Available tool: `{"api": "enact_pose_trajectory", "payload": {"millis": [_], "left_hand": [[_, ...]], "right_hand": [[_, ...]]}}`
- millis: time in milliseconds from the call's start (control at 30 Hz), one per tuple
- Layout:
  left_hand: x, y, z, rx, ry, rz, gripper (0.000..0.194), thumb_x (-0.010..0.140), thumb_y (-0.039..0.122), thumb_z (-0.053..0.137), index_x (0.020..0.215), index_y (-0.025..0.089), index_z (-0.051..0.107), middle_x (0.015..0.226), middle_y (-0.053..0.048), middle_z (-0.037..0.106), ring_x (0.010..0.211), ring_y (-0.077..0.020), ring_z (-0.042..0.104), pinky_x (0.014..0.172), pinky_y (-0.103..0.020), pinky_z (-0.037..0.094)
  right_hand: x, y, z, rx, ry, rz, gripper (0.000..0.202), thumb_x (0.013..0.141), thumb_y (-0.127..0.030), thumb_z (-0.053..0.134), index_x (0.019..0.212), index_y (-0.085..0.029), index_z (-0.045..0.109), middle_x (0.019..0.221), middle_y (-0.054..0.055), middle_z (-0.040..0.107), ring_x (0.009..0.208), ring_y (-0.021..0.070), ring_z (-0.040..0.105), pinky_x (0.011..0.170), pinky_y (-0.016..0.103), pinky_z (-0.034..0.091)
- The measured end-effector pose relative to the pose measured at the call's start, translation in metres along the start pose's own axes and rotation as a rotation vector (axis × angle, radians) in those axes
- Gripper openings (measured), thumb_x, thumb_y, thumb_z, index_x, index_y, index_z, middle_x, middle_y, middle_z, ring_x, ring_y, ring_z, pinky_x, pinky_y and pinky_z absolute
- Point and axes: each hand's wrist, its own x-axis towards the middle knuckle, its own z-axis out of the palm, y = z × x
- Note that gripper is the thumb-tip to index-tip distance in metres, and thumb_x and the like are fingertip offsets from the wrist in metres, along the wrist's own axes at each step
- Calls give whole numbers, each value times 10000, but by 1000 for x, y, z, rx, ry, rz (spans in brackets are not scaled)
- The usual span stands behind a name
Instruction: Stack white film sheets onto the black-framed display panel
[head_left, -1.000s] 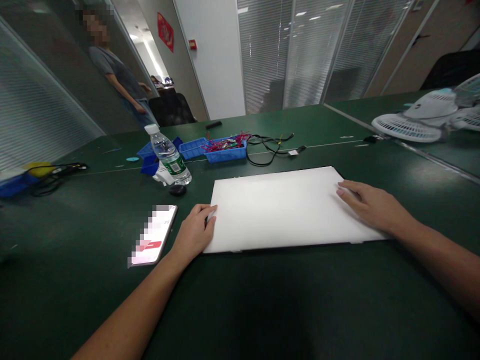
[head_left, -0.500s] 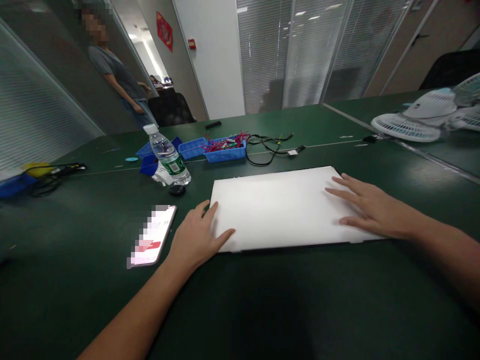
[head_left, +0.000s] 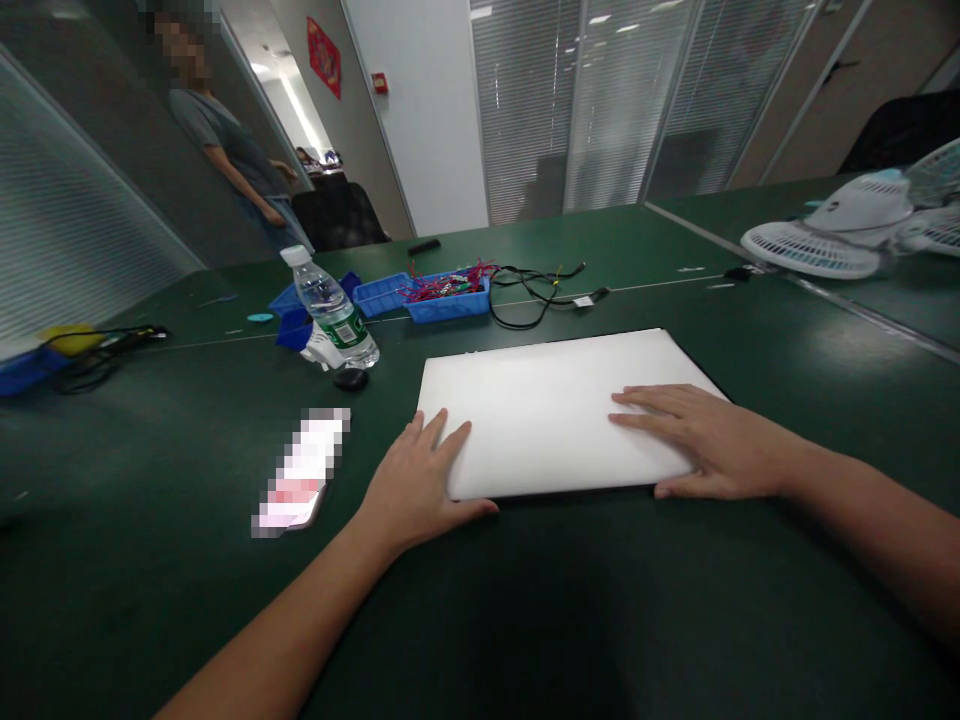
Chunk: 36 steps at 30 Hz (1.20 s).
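A flat white rectangular panel (head_left: 547, 420) with a thin dark edge lies on the green table in front of me; its kind is not plain. My left hand (head_left: 424, 475) rests at its front left corner, fingers spread over the top and thumb along the front edge. Over the front right corner lies my right hand (head_left: 701, 440), its fingers stretched flat on the white surface and its thumb at the front edge. Neither hand is wrapped round the panel. The right hand and wrist hide that corner.
Left of the panel are a phone (head_left: 304, 475), a black mouse (head_left: 351, 379) and a water bottle (head_left: 337, 315). Behind are a blue bin (head_left: 450, 308) of red wires and black cables (head_left: 525, 320). White fans (head_left: 825, 250) lie far right. A person (head_left: 232, 150) stands back left.
My right hand has moved left and nearer to me, bringing its thumb to the front edge. My left hand has shifted slightly right and down, its thumb now at the front edge.
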Motion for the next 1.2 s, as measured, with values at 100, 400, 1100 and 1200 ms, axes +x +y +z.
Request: {"api": "enact_pose_trajectory", "payload": {"millis": [100, 400, 1100, 1200], "left_hand": [[-1, 2, -3, 5, -5, -3, 1157, 721, 914, 638, 1605, 188, 464, 1692, -215, 361, 1563, -501, 280, 1250, -615, 302], [-2, 2, -2, -18, 15, -15, 1148, 710, 919, 640, 1591, 199, 489, 1693, -201, 367, 1570, -484, 279, 1249, -610, 312], [10, -27, 3, -59, 82, -18, 1163, 681, 928, 656, 1562, 179, 530, 1673, -196, 405, 1559, -461, 324, 1259, -594, 309], [12, -32, 5, -58, 101, -7, 1142, 683, 911, 677, 1551, 180, 546, 1669, -193, 413, 1556, -457, 335, 1259, -597, 315]], "right_hand": [[-2, 6, 4, 29, 28, -20, 940, 832, -696, 739, 1642, -340, 421, 1648, 95, 412, 1446, 407, 466, 1147, 642, 426], [-4, 15, -1, 96, 31, 21, 891, 814, -733, 724, 1582, -329, 522, 1595, 91, 491, 1402, 391, 506, 1159, 571, 399], [-5, 118, 9, -167, 26, 907, 746, 948, -722, 361, 1085, -167, 841, 1020, 135, 772, 940, 343, 676, 802, 427, 479], [0, 117, 9, -186, 77, 917, 797, 980, -721, 279, 1086, -162, 836, 983, 145, 768, 892, 337, 676, 761, 430, 477]]}}
